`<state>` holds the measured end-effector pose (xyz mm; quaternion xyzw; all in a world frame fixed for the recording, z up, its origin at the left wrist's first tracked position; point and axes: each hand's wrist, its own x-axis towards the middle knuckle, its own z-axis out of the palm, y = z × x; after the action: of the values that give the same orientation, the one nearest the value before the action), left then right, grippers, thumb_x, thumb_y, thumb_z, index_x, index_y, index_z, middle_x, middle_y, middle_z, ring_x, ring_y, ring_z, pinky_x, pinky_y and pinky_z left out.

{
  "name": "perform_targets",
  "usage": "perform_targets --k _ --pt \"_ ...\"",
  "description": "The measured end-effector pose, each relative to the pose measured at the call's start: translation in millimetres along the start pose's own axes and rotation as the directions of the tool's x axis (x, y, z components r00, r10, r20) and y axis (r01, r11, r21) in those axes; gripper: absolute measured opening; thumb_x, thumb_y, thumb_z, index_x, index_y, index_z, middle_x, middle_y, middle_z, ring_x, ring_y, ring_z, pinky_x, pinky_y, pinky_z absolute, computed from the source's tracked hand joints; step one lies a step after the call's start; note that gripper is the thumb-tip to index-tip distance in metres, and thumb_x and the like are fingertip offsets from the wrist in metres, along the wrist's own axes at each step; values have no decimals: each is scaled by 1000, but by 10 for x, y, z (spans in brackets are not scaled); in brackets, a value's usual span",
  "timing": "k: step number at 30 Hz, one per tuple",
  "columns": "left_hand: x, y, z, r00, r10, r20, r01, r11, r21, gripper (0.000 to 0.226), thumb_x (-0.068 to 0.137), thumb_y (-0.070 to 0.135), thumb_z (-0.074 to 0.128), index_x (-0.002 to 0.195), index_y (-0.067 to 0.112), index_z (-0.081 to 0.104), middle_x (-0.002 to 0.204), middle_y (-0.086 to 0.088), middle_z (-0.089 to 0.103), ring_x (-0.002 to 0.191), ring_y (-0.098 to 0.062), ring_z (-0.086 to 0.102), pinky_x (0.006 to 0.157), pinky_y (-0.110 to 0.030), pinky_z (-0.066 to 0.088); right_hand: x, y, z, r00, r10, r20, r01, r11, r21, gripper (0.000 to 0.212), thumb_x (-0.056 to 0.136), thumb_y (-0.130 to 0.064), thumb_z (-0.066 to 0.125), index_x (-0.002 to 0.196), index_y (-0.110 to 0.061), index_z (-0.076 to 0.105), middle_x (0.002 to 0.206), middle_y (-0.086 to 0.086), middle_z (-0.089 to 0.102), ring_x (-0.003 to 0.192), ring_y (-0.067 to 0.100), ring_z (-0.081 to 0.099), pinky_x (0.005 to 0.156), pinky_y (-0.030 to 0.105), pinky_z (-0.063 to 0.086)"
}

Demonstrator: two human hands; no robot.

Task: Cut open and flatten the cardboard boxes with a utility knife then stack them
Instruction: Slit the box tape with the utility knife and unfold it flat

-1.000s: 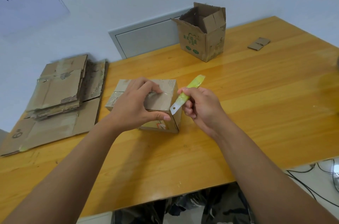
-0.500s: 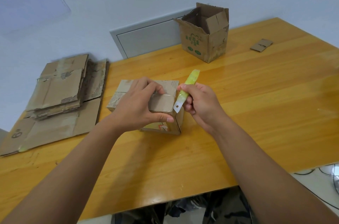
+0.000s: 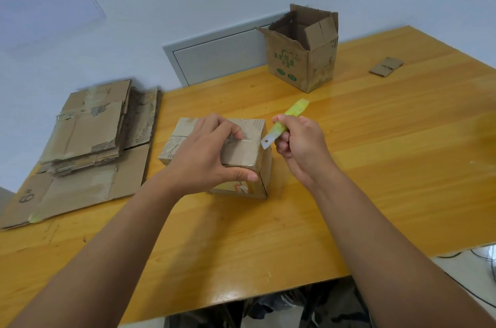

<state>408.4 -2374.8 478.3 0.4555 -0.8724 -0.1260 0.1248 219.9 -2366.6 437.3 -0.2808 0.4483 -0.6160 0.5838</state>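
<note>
A small taped cardboard box (image 3: 243, 157) stands on the wooden table (image 3: 375, 153) in front of me. My left hand (image 3: 206, 158) grips its top, fingers over the far side and thumb on the near edge. My right hand (image 3: 300, 148) holds a yellow-green utility knife (image 3: 287, 121); the bare blade tip touches the box's upper right edge at the tape line. A stack of flattened boxes (image 3: 88, 134) lies at the left of the table. An open brown box with green print (image 3: 303, 51) stands at the back.
A small flat cardboard scrap (image 3: 386, 66) lies at the back right. A grey panel (image 3: 214, 59) leans on the wall behind the table. Cables (image 3: 483, 255) run on the floor at the lower right, beyond the table's near edge.
The knife swung in toward the box, and its blade tip now sits at the top right edge. My left hand kept its grip on the box.
</note>
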Motion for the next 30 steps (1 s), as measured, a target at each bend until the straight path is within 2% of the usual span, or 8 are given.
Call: perform_targets --k 6,10,20,26,30 --pt "9 -5 3 1000 9 -5 -9 1000 5 76 53 89 55 110 40 43 112 15 37 104 -2 30 79 -14 31 19 -33 -27 999 -1 47 0 1000 15 21 100 -8 45 81 -8 56 48 -4 30 45 11 25 41 22 19" --pt "10 -3 -4 1000 10 -13 -10 1000 13 78 53 90 54 111 39 44 112 13 37 104 -3 31 81 -13 31 -45 34 -1 994 30 108 -31 1000 3 15 97 -7 49 82 -7 53 44 -6 31 46 13 23 44 26 17" --pt "8 -5 7 1000 17 -15 -17 999 37 77 53 90 52 111 40 42 112 12 37 103 -5 31 78 -12 30 -66 44 23 993 18 117 -25 998 54 23 98 -7 49 75 -10 55 44 -6 31 43 11 24 48 30 14" --pt "1 -9 18 999 30 -34 -29 999 34 73 55 89 53 110 42 41 110 14 36 102 -3 30 78 -11 29 -66 44 51 994 10 105 -11 1000 12 26 96 -6 51 71 -11 51 44 -6 33 44 12 24 46 28 16" --pt "-1 -17 23 999 37 -35 -36 999 41 73 56 89 52 110 42 40 110 13 36 102 -4 31 78 -11 29 -25 31 83 998 -10 63 12 999 -31 16 95 -8 53 79 -8 51 48 -3 37 42 10 30 40 21 24"
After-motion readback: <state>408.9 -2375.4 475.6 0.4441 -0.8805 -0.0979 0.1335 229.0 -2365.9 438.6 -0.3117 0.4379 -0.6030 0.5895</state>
